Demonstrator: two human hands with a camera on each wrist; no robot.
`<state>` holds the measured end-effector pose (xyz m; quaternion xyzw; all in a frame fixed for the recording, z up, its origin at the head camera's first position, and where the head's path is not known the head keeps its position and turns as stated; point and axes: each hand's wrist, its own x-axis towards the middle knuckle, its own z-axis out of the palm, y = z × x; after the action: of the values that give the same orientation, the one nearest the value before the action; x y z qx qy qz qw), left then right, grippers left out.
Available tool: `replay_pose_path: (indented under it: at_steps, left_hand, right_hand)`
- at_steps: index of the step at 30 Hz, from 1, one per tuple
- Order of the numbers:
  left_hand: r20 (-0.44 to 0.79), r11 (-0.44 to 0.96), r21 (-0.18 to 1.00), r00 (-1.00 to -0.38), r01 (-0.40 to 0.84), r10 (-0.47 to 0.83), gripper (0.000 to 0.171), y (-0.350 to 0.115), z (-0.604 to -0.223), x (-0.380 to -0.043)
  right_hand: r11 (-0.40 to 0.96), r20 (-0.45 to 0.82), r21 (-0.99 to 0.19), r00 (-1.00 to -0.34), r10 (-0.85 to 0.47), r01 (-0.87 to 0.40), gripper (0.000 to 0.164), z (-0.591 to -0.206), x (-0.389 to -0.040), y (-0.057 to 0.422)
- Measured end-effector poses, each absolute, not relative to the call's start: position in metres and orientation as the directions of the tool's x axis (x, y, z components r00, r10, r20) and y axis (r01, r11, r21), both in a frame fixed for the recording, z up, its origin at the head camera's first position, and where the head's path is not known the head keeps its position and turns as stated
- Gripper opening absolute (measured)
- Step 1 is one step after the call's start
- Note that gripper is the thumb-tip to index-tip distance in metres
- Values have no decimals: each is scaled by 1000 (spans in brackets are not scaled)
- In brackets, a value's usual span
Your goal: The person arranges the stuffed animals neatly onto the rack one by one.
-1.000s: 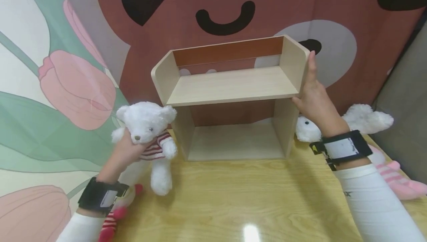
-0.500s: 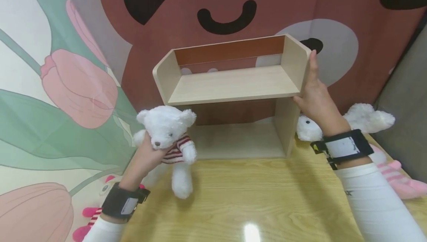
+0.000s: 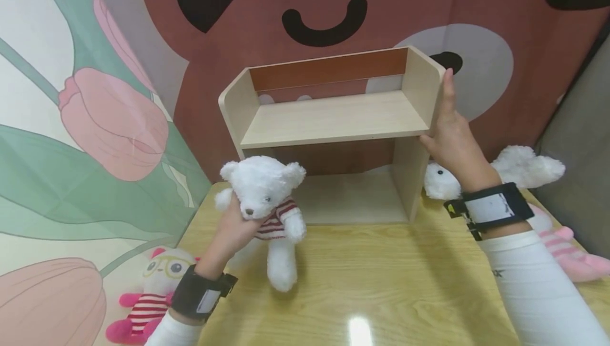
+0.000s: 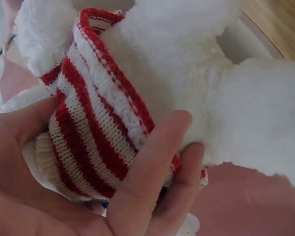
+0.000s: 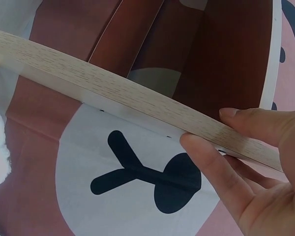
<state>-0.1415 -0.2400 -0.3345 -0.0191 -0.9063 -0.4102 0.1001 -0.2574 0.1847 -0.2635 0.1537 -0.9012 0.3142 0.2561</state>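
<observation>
A white plush teddy bear (image 3: 262, 184) in a red-and-white striped knit sweater hangs over the table, in front of the shelf's lower left side. My left hand (image 3: 234, 232) grips it around the body beneath the chin. In the left wrist view the fingers curl over the striped sweater (image 4: 88, 132) and the white fur shows beyond them. A light wooden two-tier shelf (image 3: 333, 121) stands at the back of the table. My right hand (image 3: 455, 147) holds its right side panel, and the right wrist view shows thumb and fingers on opposite faces of the panel edge (image 5: 113, 91).
On the left sits a pink-and-white plush toy (image 3: 147, 303) with yellow glasses, partly behind my left wrist. A white plush toy (image 3: 529, 168) lies behind my right forearm, and a pink striped plush (image 3: 569, 250) beside it. A printed wall cloth (image 3: 229, 23) hangs directly behind the shelf.
My left hand has carried the teddy bear rightward and slightly down, in front of the shelf's left side. The plush with glasses has come into fuller view. My right hand stays on the panel.
</observation>
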Motion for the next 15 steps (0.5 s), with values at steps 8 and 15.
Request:
replay_pose_path:
  at_steps: [8, 15]
  left_hand:
    - [205, 647, 751, -978, 133, -36, 84, -212, -344, -149]
    - [211, 618, 776, -976, 131, -58, 82, -186, -351, -165]
  right_hand:
    - [753, 581, -479, -806, -114, -452, 124, -264, -258, 185]
    - [749, 578, -485, -808, -114, -452, 124, -265, -257, 184]
